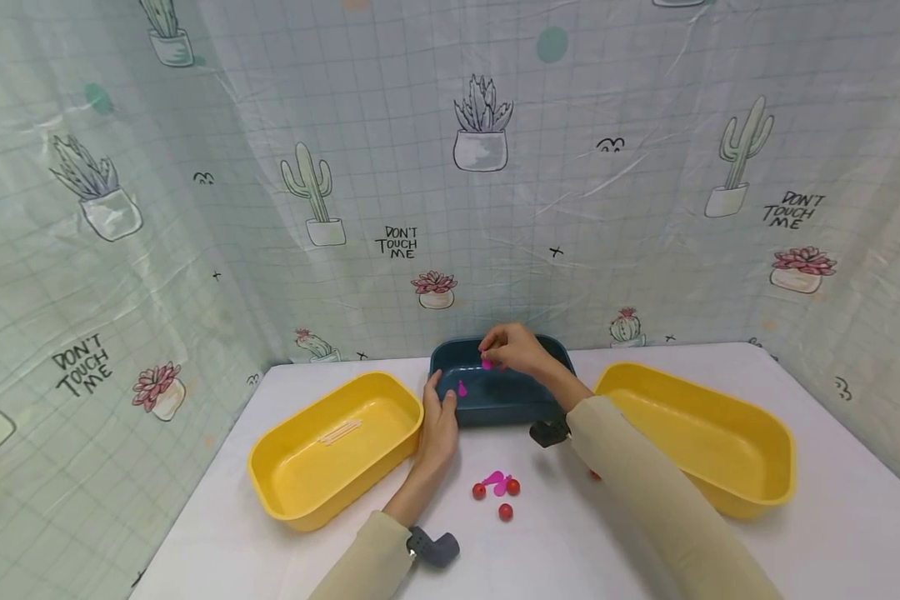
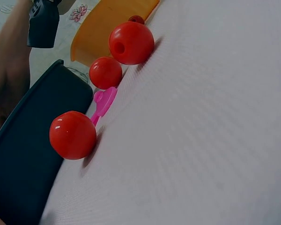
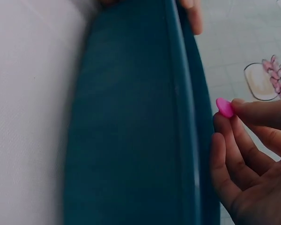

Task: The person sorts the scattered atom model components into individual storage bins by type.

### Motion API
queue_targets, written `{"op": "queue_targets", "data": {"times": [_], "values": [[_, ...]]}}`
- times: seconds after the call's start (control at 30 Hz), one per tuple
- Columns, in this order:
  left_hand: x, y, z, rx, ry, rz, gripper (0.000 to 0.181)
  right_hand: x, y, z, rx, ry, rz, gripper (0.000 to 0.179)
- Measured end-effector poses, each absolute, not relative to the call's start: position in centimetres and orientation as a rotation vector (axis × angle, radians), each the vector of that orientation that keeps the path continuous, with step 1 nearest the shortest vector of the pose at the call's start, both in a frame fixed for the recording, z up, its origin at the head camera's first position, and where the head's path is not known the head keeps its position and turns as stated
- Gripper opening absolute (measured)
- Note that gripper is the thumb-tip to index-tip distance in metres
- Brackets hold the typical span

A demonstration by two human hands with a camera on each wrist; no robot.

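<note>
My left hand (image 1: pixel 439 425) grips the near left end of a dark blue bin (image 1: pixel 510 414), its fingers and thumb at the rim. Above the inside of that bin, my right hand (image 1: pixel 516 348) pinches a small pink spoon (image 3: pixel 225 108) between thumb and fingertips; only its rounded end shows in the right wrist view. Another pink spoon (image 1: pixel 462 389) lies on the bin's floor. In front of the bin, more pink spoons (image 1: pixel 501 484) lie among red beads (image 1: pixel 506 512). One bead (image 2: pixel 131 43) shows a hole in the left wrist view.
A yellow bin (image 1: pixel 333 492) stands at the left with pale sticks (image 1: pixel 341 432) inside. On the right is another yellow bin (image 1: pixel 720 433), partly behind my right sleeve. A red bead (image 1: pixel 595 475) peeks out beside that sleeve. A patterned sheet (image 1: pixel 375 167) hangs behind the table.
</note>
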State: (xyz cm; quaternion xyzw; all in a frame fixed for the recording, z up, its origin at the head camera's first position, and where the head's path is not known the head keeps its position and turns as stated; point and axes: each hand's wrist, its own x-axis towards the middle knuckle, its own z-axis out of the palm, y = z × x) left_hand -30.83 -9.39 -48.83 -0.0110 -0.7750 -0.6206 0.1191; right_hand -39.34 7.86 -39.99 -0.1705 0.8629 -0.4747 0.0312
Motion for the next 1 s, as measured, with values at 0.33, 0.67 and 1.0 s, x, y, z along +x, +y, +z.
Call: {"op": "queue_targets", "data": {"times": [0.33,0.67,1.0], "values": [[-30.8,-9.4,-48.7,-0.010,-2.282,-1.823,0.054,-40.4,7.4,-41.4,-0.487,2.644,-1.445,0.022],[-30.8,-9.2,-48.7,0.001,-2.293,-1.807,0.053,-41.1,7.0,-43.0,-0.345,2.618,-1.459,0.021],[-30.6,-9.4,-48.8,-0.012,-2.293,-1.817,0.053,-41.2,6.6,-44.0,-0.286,2.564,-1.454,0.020]]}}
